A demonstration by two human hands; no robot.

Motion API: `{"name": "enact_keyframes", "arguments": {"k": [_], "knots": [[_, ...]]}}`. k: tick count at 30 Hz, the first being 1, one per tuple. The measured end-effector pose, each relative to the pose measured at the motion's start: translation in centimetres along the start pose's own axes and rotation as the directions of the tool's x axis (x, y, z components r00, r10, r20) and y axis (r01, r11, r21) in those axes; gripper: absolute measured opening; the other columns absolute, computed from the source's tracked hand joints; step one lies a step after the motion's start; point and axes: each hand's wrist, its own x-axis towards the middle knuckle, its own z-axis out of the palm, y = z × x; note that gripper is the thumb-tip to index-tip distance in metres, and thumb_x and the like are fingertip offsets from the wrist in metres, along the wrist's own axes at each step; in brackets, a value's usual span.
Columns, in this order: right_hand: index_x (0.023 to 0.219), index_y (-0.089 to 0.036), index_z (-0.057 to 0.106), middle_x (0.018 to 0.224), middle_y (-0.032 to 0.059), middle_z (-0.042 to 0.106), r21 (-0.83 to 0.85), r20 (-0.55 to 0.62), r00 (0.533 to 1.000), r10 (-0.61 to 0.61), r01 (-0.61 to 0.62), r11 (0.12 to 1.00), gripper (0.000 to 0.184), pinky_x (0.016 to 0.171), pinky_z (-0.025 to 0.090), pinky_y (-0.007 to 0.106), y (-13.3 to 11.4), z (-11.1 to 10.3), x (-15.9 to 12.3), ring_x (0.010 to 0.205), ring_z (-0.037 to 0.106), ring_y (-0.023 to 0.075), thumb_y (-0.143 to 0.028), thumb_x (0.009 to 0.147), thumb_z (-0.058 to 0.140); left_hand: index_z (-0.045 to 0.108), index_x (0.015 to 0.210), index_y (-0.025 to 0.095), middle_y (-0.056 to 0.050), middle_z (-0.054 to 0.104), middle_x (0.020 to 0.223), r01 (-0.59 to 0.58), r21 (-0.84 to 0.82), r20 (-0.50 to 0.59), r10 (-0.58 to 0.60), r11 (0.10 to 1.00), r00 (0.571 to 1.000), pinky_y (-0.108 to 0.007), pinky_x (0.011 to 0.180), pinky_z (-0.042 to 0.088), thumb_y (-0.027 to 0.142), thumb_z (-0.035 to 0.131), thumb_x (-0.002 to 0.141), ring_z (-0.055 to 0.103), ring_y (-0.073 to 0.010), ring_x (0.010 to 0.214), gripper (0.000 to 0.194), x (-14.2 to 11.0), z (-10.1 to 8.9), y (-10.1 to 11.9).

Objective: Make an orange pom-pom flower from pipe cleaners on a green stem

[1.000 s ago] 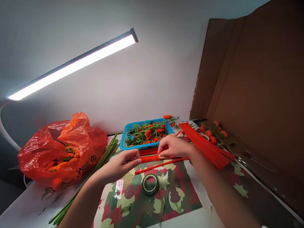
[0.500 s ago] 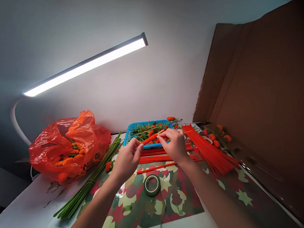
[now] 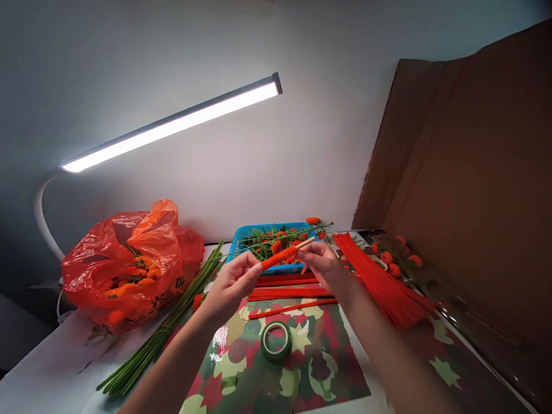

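Above the table I hold a thin wooden stick (image 3: 307,243) with an orange pipe cleaner (image 3: 280,256) coiled round most of its visible length. My left hand (image 3: 236,282) pinches the coiled left end. The fingers of my right hand (image 3: 326,267) are closed on the pipe cleaner near the coil's right end, and a short orange tail hangs below them. Bare wood sticks out above that hand, tilted up to the right. Beneath lie loose orange-red pipe cleaners (image 3: 283,293) in rows. Nearer to me is a roll of green tape (image 3: 276,356).
Behind my hands stands a blue basket (image 3: 234,246) of orange flowers and green stems. To the left are a red plastic bag (image 3: 97,261) and green stems (image 3: 158,338); to the right, a pipe-cleaner bundle (image 3: 382,282) and cardboard (image 3: 459,152). A lamp (image 3: 173,123) hangs overhead.
My right hand has dropped slightly and turned, so more of the stick's bare end shows. The orange tail now hangs below its fingers. The view has shifted slightly.
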Motion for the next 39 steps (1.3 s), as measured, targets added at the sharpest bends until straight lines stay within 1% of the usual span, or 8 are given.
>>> {"name": "enact_keyframes", "arguments": {"k": [5, 12, 17, 21, 23, 25, 30, 39], "knots": [[0.057, -0.016, 0.069, 0.057, -0.0026, 0.054, -0.169, 0.346, 0.910, 0.229, -0.180, 0.969, 0.022, 0.049, 0.033, 0.022, -0.8, -1.7, -0.3, 0.051, 0.043, 0.0077, -0.033, 0.057, 0.083, 0.044, 0.071, 0.020, 0.010, 0.028, 0.055, 0.063, 0.109, 0.252, -0.089, 0.992, 0.964, -0.021, 0.045, 0.016, 0.051, 0.057, 0.084, 0.020, -0.0078, 0.049, 0.036, -0.4, -1.4, 0.7], [0.066, -0.016, 0.075, 0.058, 0.0008, 0.064, -0.535, 0.200, 0.949, 0.243, -0.102, 0.839, 0.011, 0.050, 0.035, 0.024, -1.1, -1.3, -0.6, 0.053, 0.051, 0.0117, -0.027, 0.068, 0.072, 0.048, 0.070, 0.020, 0.006, 0.035, 0.059, 0.006, 0.537, 0.206, -0.138, 0.843, 0.969, -0.023, 0.049, 0.024, 0.045, 0.049, 0.087, 0.029, -0.0111, 0.055, 0.030, -0.6, -1.9, 1.5], [0.061, -0.020, 0.072, 0.063, 0.0001, 0.068, -0.849, 0.004, 0.998, -0.059, 0.035, 0.527, 0.010, 0.068, 0.036, 0.030, -0.4, 0.1, -0.5, 0.061, 0.054, 0.0131, -0.021, 0.072, 0.071, 0.047, 0.070, 0.021, 0.005, 0.041, 0.056, 0.016, 0.754, 0.047, -0.079, 0.656, 0.996, -0.024, 0.049, 0.022, 0.039, 0.046, 0.088, 0.033, -0.0125, 0.052, 0.025, -0.4, -0.8, 1.2], [0.063, -0.020, 0.069, 0.059, -0.0018, 0.061, -0.921, -0.072, 0.912, -0.404, 0.095, 0.379, 0.019, 0.076, 0.030, 0.033, 0.3, 1.3, -0.7, 0.060, 0.051, 0.0122, -0.026, 0.081, 0.066, 0.046, 0.073, 0.022, 0.006, 0.041, 0.053, 0.029, 0.724, -0.090, 0.053, 0.689, 0.994, -0.024, 0.050, 0.022, 0.039, 0.042, 0.090, 0.032, -0.0128, 0.051, 0.025, 0.0, 0.0, 0.2], [0.064, -0.018, 0.068, 0.055, -0.0032, 0.053, -0.905, -0.122, 0.842, -0.525, 0.122, 0.406, 0.022, 0.073, 0.030, 0.032, 0.6, 1.8, -0.8, 0.057, 0.047, 0.0114, -0.028, 0.083, 0.063, 0.045, 0.073, 0.021, 0.007, 0.035, 0.053, 0.005, 0.630, -0.164, 0.126, 0.777, 0.978, -0.024, 0.050, 0.023, 0.040, 0.042, 0.091, 0.029, -0.0120, 0.050, 0.026, 0.2, 0.3, -0.5], [0.066, -0.018, 0.068, 0.054, -0.0039, 0.047, -0.833, -0.202, 0.811, -0.550, 0.153, 0.532, 0.024, 0.068, 0.030, 0.030, 0.8, 2.1, -0.9, 0.055, 0.043, 0.0111, -0.031, 0.084, 0.061, 0.045, 0.073, 0.021, 0.007, 0.032, 0.055, -0.026, 0.510, -0.218, 0.158, 0.860, 0.963, -0.023, 0.049, 0.023, 0.041, 0.044, 0.090, 0.028, -0.0110, 0.051, 0.027, 0.4, 0.6, -1.0], [0.059, -0.018, 0.060, 0.051, -0.0047, 0.036, -0.368, -0.375, 0.882, -0.284, 0.140, 0.919, 0.034, 0.052, 0.026, 0.027, 0.9, 1.9, -0.5, 0.052, 0.031, 0.0106, -0.046, 0.078, 0.064, 0.044, 0.072, 0.020, 0.009, 0.027, 0.055, -0.009, 0.195, -0.181, 0.045, 0.981, 0.982, -0.021, 0.046, 0.019, 0.050, 0.053, 0.085, 0.022, -0.0083, 0.048, 0.034, 0.5, 0.8, -1.1], [0.068, -0.020, 0.065, 0.055, -0.0055, 0.040, 0.103, -0.333, 0.943, 0.007, 0.029, 0.994, 0.026, 0.049, 0.023, 0.025, 0.4, 2.2, 0.1, 0.053, 0.027, 0.0089, -0.042, 0.061, 0.075, 0.042, 0.071, 0.020, 0.011, 0.026, 0.053, 0.043, -0.007, -0.108, -0.044, 0.999, 0.993, -0.019, 0.045, 0.016, 0.056, 0.060, 0.080, 0.017, -0.0058, 0.047, 0.041, 0.5, 1.0, -0.9]]}}
